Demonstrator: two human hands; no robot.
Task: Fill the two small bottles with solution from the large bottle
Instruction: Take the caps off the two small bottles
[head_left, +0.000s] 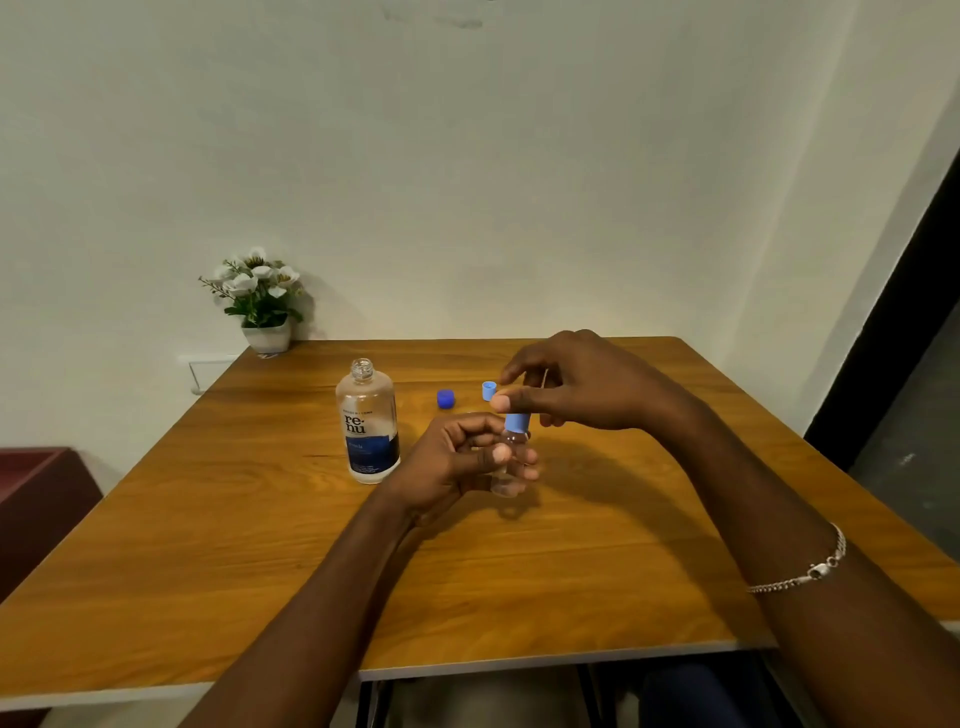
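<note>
large bottle (368, 422): clear, uncapped, upright on desk (208, 519), left
small bottle (511, 457): clear, light-blue cap, held upright
loose caps: dark blue (445, 399), light blue (489, 391), behind

Bottles and caps on the worktop (519, 587)

The large bottle (368, 423) stands uncapped left of the hands; two loose caps (445, 399) (489, 391) lie behind them. A small bottle (511, 457) is held above the worktop. A plant (260, 301) sits at the far left corner.
</note>
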